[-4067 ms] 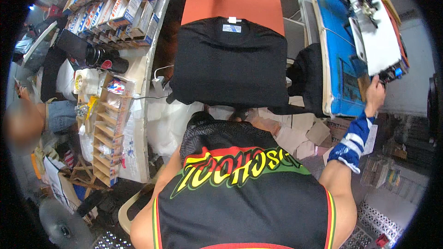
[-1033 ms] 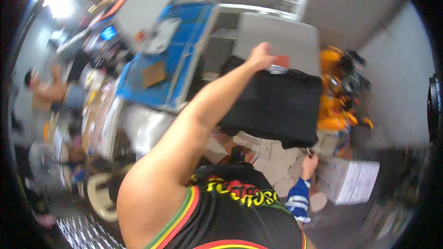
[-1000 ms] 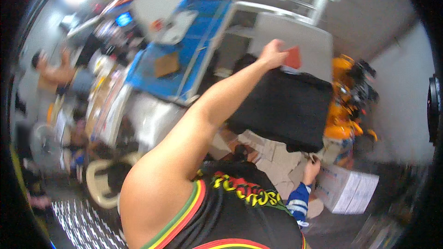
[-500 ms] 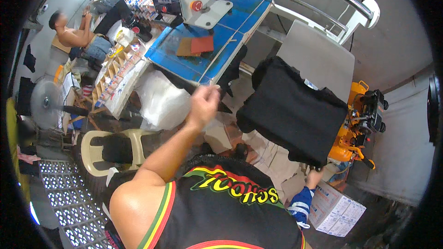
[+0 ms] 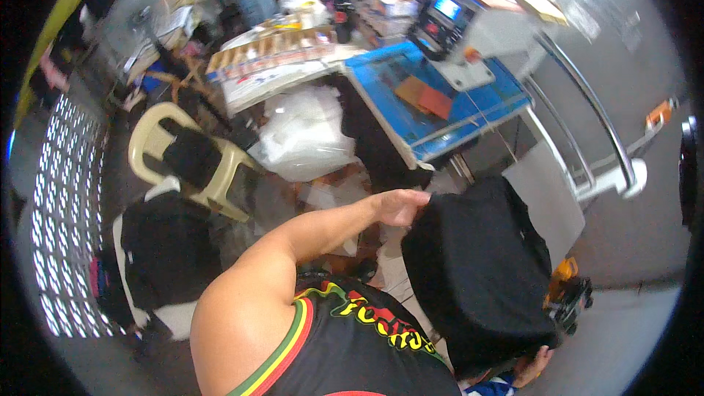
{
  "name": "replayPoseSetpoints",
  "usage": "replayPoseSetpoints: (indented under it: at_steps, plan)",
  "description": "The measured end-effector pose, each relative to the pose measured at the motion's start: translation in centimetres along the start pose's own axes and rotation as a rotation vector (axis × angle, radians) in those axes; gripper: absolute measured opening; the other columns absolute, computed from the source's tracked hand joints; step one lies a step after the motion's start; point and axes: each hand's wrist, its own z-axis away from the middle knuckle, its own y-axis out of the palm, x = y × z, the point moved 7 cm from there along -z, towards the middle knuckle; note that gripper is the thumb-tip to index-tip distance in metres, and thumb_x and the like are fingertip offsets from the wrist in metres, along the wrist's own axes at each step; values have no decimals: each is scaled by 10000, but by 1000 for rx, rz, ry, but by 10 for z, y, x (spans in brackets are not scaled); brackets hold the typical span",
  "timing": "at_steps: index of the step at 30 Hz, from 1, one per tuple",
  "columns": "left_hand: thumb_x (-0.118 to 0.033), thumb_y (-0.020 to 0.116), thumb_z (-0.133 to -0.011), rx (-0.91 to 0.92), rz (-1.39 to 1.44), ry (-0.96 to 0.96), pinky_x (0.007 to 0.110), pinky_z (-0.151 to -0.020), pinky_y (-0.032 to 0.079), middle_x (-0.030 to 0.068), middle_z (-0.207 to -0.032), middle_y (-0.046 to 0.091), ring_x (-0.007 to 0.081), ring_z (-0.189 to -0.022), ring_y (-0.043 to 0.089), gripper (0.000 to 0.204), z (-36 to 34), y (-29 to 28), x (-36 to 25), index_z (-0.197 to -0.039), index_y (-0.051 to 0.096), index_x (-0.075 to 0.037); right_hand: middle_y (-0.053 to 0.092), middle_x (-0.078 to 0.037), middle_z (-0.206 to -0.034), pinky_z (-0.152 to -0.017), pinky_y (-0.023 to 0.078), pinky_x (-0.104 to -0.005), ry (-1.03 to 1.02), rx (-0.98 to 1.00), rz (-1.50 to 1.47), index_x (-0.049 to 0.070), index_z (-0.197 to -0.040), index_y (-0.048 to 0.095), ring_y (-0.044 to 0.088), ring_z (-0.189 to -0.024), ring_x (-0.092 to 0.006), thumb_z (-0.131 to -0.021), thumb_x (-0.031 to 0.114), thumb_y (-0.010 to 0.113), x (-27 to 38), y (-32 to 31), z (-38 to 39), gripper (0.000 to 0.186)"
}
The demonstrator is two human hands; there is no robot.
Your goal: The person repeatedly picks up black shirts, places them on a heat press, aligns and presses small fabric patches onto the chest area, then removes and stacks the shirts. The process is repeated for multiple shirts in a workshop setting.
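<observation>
A black cloth garment, shirt-like in its spread, hangs between my hands over the near end of a grey flat platen. My left hand pinches its upper left edge, the arm reaching across from my left shoulder. At the lower right edge, fingers of my right hand curl around the cloth's near corner. Most of the right forearm lies hidden behind the garment. A fold runs down the cloth's middle.
Beyond the cloth stands a blue-topped press table with a lit control box and a curved metal bar. A cream plastic chair and a black-draped chair stand to the left. Orange-and-black equipment sits at right.
My view has turned, shifting the surroundings. My left hand has gone from beside the blue table to the garment's left edge and now grips it. The cloth is lifted and drawn toward me.
</observation>
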Motion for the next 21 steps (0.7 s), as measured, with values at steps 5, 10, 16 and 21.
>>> replayPoseSetpoints:
  at_steps: [5,10,16,21]
  plan:
    - [-225,789,-958,83,-479,384,365,-1032,516,46,-1307,715,160,-1140,668,569,110,99,-30,-1460,577,-61,596,-212,-1444,-1076,482,-510,-315,396,99,-14,-1442,540,600,-1255,-355,-936,210,783,170,181,-64,604]
    - [-210,813,-923,4,-175,710,285,-726,512,14,-1082,732,97,-847,646,434,333,158,19,-1302,669,-56,634,-181,-1413,-1023,506,-455,-763,552,281,5,-1448,577,613,-1180,-301,-886,303,836,283,374,17,687]
    - [-351,848,-860,-336,-45,1513,332,-1101,458,115,-1573,510,186,-1406,520,985,601,234,171,-1642,332,-47,604,-194,-1455,-1099,456,-432,-1055,1265,36,-16,-1478,540,592,-1253,-292,-922,200,714,293,626,254,622]
    - [-270,847,-808,-1853,-414,1716,385,-1195,375,140,-1615,370,242,-1491,309,1028,831,328,330,-1614,251,-44,578,-204,-1490,-1161,414,-413,-1326,1833,-290,-34,-1502,509,574,-1315,-285,-952,115,613,283,734,557,580]
